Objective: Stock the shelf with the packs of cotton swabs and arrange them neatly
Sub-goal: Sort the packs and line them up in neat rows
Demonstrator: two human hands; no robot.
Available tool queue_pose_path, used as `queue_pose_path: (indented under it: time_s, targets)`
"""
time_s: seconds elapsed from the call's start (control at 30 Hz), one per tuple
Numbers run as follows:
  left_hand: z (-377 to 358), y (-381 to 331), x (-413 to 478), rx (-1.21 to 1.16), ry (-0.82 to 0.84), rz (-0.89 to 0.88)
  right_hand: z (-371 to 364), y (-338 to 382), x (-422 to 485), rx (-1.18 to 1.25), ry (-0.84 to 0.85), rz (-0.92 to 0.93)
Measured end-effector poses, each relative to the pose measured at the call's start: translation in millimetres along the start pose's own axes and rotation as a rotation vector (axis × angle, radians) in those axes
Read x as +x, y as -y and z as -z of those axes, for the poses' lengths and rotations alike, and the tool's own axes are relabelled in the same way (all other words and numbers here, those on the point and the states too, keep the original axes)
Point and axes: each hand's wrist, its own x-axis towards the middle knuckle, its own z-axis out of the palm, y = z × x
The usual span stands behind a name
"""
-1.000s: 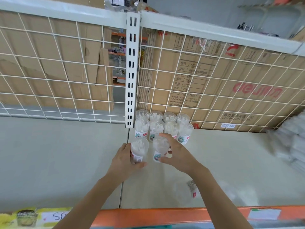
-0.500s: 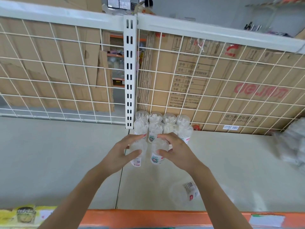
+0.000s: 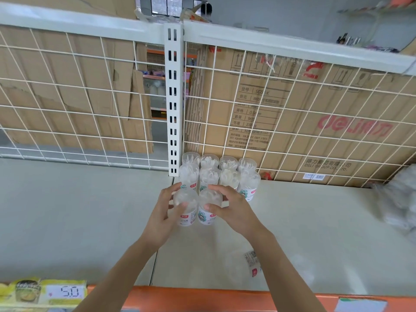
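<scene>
Item: packs of cotton swabs (image 3: 219,174) — clear round tubs, two rows of four standing upright on the shelf (image 3: 67,221). They sit against the wire back panel (image 3: 292,122), just right of the slotted post (image 3: 173,97).

Third row, in hand: your left hand (image 3: 162,215) curls round the left tub (image 3: 185,207), thumb on its near side. Your right hand (image 3: 231,210) curls round the right tub (image 3: 209,206). Both stand upright, side by side, just in front of the second row.

Step, as judged: seating the front pair.

Next move calls for a square push until they meet the row behind, labels forward — then the loose tub (image 3: 253,264), lying near the orange front edge (image 3: 202,298).
</scene>
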Motion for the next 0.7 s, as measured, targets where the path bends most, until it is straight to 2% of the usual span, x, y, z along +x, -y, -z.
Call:
queue_pose_path:
  time_s: [0.1,0.23,0.4,0.57,0.7]
  targets:
    - [3.2,2.5,-7.3,-0.118,0.024,-0.015,-2.7,-1.0,-0.7,0.018,-0.006,0.008]
    - [4.1,2.1,-7.0,-0.086,0.065,-0.065,-5.0,-4.9,-3.0,0.068,-0.017,0.003]
    - [4.3,4.5,-5.8,-0.04,0.006,-0.1,-1.7,-7.1,-1.5,0.1,0.019,-0.007]
    - [5.1,3.5,-5.3,-0.02,-0.017,-0.054,1.9,-6.5,-0.2,0.072,0.036,0.015]
    - [3.7,6.8,-4.1,0.044,0.028,-0.012,5.7,-3.5,-0.2,0.141,0.003,0.047]
